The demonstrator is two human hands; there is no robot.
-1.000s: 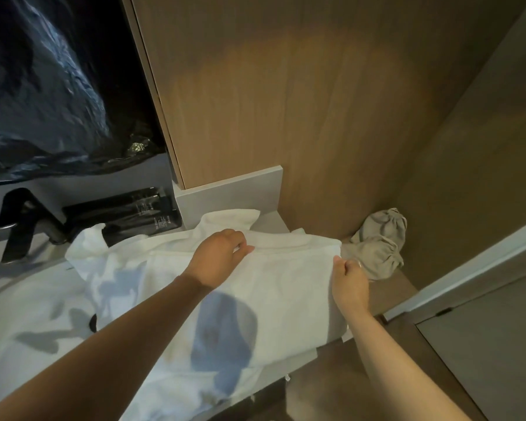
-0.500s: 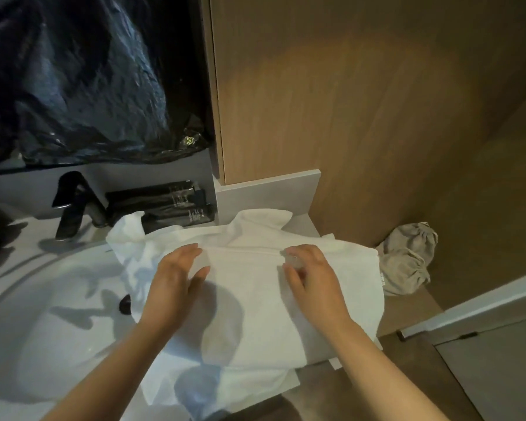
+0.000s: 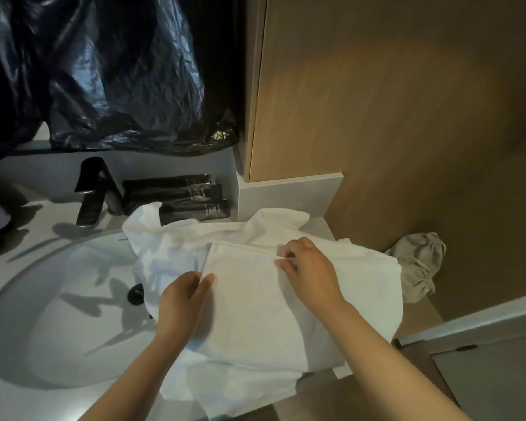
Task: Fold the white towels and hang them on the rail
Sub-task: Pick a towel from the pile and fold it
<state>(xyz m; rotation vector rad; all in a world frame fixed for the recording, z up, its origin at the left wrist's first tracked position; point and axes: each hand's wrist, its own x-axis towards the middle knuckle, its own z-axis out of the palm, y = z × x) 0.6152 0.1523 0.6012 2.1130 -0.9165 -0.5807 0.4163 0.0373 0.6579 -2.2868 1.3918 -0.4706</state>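
On the table (image 3: 22,402), to the right of the basin (image 3: 43,314), we recorded the following.

1. Folded white towel (image 3: 255,308): it lay flat as a rough rectangle on top of the pile, with its hemmed edge on the far side, toward the wall.
2. Loose white cloth (image 3: 164,241): it lay crumpled beneath the folded towel. One part spilled left over the basin rim and another hung over the table's near edge. We could not tell whether it was one piece or several.
3. Left hand (image 3: 181,302): it gripped the folded towel's left edge, pinched between thumb and fingers.
4. Right hand (image 3: 312,268): it rested on the folded towel near the far hem, with the fingers curled and the fingertips pinching the fabric there.
5. Black tap (image 3: 93,192): it stood upright behind the basin.
6. Dark drain plug (image 3: 135,294): it sat low in the basin, just beside the loose cloth.
7. Black tubes (image 3: 176,197): they lay on their sides against the back wall, between the tap and the corner, and the cloth touched the nearest one.
8. Black plastic sheet (image 3: 104,71): it was glossy and creased and hung above the tap.
9. Wooden panel (image 3: 407,117): it stood upright to the right of the plastic sheet.
10. Grey drawstring bag (image 3: 419,265): it lay slumped on a lower wooden ledge, just beside the towel's right edge.
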